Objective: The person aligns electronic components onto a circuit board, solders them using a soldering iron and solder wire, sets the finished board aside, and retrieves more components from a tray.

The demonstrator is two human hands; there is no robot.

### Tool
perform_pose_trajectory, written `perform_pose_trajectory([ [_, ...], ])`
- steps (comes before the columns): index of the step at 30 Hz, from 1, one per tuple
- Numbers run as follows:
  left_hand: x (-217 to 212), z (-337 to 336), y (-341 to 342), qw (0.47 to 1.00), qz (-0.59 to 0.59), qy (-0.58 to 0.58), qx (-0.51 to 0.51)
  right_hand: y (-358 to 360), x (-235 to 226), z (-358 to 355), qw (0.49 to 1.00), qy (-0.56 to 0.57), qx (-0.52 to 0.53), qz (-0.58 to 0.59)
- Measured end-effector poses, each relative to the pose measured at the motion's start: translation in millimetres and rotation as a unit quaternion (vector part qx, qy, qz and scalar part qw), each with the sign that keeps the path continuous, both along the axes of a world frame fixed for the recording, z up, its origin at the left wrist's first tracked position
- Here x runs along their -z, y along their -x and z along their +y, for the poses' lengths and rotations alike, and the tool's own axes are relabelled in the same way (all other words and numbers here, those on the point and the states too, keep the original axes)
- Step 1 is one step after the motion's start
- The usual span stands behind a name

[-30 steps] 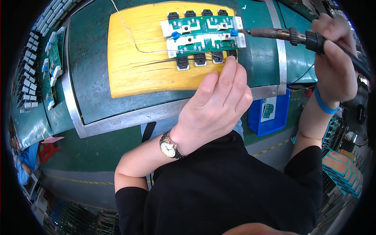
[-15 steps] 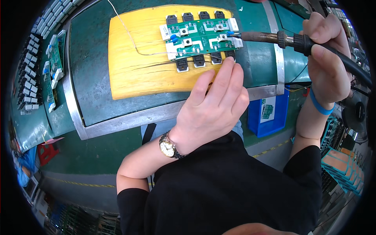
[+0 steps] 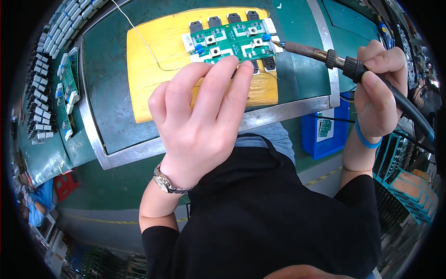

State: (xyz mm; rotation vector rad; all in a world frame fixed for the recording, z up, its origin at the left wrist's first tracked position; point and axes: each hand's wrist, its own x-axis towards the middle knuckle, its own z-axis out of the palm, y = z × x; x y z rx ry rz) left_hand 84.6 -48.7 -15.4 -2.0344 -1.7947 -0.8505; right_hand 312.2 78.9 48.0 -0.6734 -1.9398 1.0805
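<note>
My right hand [image 3: 383, 90] grips the handle of a soldering iron [image 3: 309, 52]. The iron's tip reaches the right end of a green circuit board [image 3: 232, 38], beside a blue round component. My left hand [image 3: 200, 109] is bent over the board's near edge, its fingertips drawn in on a thin solder wire [image 3: 147, 45]. The wire's short end sticks out right of the fingers; the exact pinch is partly hidden. Black flat transistors [image 3: 214, 22] stick out along the board's far edge, and one [image 3: 268, 63] shows at the near right. The board lies on a yellow-wrapped block [image 3: 144, 83].
A metal-edged green bench [image 3: 111, 93] carries the block. At the left stand more boards [image 3: 69, 88] and rows of grey-white components [image 3: 41, 102]. A blue bin [image 3: 337, 139] sits below the bench's right front edge. The iron's thick cable [image 3: 416, 118] runs off right.
My left hand has moved left from the near right transistors to the solder wire at the board's near edge. The board appears slightly farther left; the iron stays at its right end.
</note>
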Motion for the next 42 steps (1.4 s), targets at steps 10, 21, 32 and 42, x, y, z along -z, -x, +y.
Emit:
perform_pose_trajectory([
  [10,4.0,15.9,-0.8,0.999,0.006,-0.015,0.033,4.5,5.8,-15.8,0.995,-0.088,0.036,0.035],
  [21,-1.7,11.4,-8.2,0.993,-0.033,0.003,0.112,-2.6,-1.5,-6.5,0.996,-0.091,-0.004,-0.025],
  [32,11.2,3.1,-50.3,0.997,-0.051,0.019,0.049,11.5,-40.8,93.5,0.972,0.169,-0.139,-0.081],
  [42,18.1,2.8,-49.3,0.998,-0.048,0.033,0.024,15.7,-48.6,82.5,0.987,-0.011,-0.054,-0.151],
])
